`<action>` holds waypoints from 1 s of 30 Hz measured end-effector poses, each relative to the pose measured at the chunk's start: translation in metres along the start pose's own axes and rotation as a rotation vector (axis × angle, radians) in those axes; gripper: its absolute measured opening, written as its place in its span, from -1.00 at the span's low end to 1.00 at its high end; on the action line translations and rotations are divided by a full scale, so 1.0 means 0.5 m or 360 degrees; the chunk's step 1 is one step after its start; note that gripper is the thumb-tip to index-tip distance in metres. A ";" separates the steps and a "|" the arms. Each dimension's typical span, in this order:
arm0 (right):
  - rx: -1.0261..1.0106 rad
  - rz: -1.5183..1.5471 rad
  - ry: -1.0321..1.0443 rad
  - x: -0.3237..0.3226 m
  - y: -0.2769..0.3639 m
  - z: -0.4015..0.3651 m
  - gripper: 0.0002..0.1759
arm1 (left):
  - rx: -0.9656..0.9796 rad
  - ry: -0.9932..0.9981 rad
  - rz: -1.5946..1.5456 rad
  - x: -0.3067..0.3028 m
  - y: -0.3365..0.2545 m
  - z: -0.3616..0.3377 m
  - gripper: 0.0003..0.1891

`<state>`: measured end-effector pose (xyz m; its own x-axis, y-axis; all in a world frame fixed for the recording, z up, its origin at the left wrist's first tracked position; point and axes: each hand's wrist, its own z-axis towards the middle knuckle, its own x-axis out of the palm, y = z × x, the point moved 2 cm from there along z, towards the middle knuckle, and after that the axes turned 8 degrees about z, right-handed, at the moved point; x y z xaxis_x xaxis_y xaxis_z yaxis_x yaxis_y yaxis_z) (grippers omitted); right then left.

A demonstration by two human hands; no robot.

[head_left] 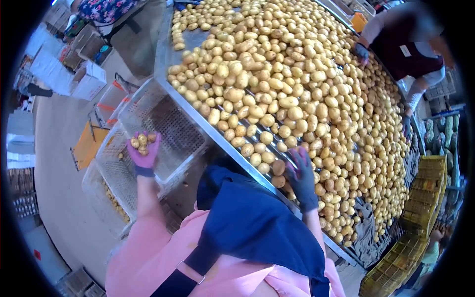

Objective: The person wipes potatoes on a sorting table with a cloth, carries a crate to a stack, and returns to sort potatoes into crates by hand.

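Head view looks down on a long grey metal sorting table [195, 38] that runs slantwise across the picture from the upper left to the lower right, and nearly all of its top is covered by a deep heap of yellow-skinned potatoes [297, 89]. Below the table's near rim stand white perforated plastic crates [163, 119], side by side on the floor; the lowest of them holds a few small potatoes, and the one nearest the table shows mostly bare mesh. At the far right edge a stack of yellow slatted plastic crates [428, 193] rises beside the end of the table. Across the heap, at the upper right, a co-worker in a dark apron with white sleeves [405, 49] leans over the potatoes with a gloved hand resting on the pile. The person wearing the camera fills the bottom of the view in a pink top and a navy apron [247, 222]. The right hand [301, 173], in a dark blue glove, lies on the potatoes at the table's near rim, its fingers slightly apart and curved down over them; whether one is gripped beneath the palm cannot be told. The left hand [143, 156], in a purple glove, is raised palm up over the white crates, well apart from the table, its fingers cupped narrowly around a handful of small yellow potatoes [142, 141] that sit piled in the palm.
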<state>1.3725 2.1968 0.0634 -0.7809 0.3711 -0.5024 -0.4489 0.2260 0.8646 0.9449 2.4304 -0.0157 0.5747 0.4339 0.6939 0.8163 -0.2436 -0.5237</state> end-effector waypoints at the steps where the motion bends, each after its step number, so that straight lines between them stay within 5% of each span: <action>1: 0.0046 -0.0116 -0.0099 -0.016 -0.017 -0.016 -0.57 | 0.0034 -0.0138 0.0012 -0.019 -0.003 0.017 -0.62; 2: 0.0008 -0.0284 -0.0073 -0.034 -0.026 -0.031 -0.56 | 0.0051 0.0267 0.0109 -0.092 0.005 0.084 -0.64; 4: -0.0051 -0.0431 -0.0035 -0.056 -0.048 -0.060 -0.54 | 0.0021 0.0361 0.0189 -0.100 0.003 0.115 -0.67; 7: 0.0224 0.0048 -0.0211 -0.071 -0.070 -0.082 -0.56 | -0.0046 -0.0133 0.0112 -0.070 0.041 0.119 -0.68; 8: 0.0303 0.0208 -0.0295 -0.075 -0.053 -0.083 -0.57 | 0.0028 0.0027 0.0507 -0.144 0.053 0.180 -0.62; 9: 0.0392 0.0366 -0.0382 -0.076 -0.040 -0.085 -0.58 | 0.0022 -0.0288 0.0508 -0.148 0.058 0.191 -0.63; 12: 0.0349 0.0206 -0.0342 -0.077 -0.064 -0.095 -0.56 | 0.0574 -0.0975 0.0908 -0.118 0.050 0.228 -0.62; 13: 0.0277 0.0148 -0.0336 -0.083 -0.071 -0.099 -0.56 | 0.0751 -0.0861 0.1075 -0.068 0.049 0.235 -0.61; 14: 0.0320 0.0275 -0.0383 -0.078 -0.043 -0.088 -0.58 | 0.0805 -0.0458 0.1431 0.016 0.066 0.224 -0.63; 15: 0.0166 -0.0259 -0.0314 -0.082 -0.049 -0.083 -0.56 | 0.0921 0.0013 0.1738 0.103 0.086 0.207 -0.65; 17: 0.0139 -0.0378 -0.0275 -0.073 -0.018 -0.055 -0.57 | 0.1357 0.0856 0.2103 0.319 0.170 0.088 -0.69; 18: 0.0128 -0.0420 -0.0260 -0.066 -0.003 -0.041 -0.57 | 0.1038 0.1178 0.1957 0.373 0.227 0.054 -0.68; 21: -0.0049 -0.0363 -0.0169 -0.044 0.023 -0.010 -0.56 | 0.1539 0.1423 0.2555 0.496 0.358 -0.004 -0.75; 23: -0.0061 -0.0216 -0.0067 -0.051 0.051 -0.015 -0.55 | 0.1041 0.1540 0.3450 0.514 0.447 0.039 -0.62; 24: 0.0017 -0.0136 -0.0093 -0.058 0.063 -0.020 -0.54 | 0.1398 0.1545 0.3309 0.486 0.501 0.078 -0.60; 27: 0.0187 -0.0356 -0.0156 -0.078 -0.002 -0.055 -0.52 | 0.1091 0.1401 0.3643 0.530 0.520 0.060 -0.60; 29: 0.0139 -0.0467 -0.0185 -0.085 -0.060 -0.079 -0.51 | 0.1436 0.1629 0.2921 0.474 0.526 0.109 -0.72; 30: 0.0128 -0.0455 -0.0180 -0.101 -0.082 -0.096 -0.53 | 0.1133 0.1572 0.2387 0.443 0.511 0.123 -0.69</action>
<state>1.4095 2.1257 0.0538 -0.5727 0.3791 -0.7269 -0.6040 0.4045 0.6867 1.2769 2.5175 -0.0261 0.7090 -0.3915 -0.5866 -0.3219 0.5605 -0.7631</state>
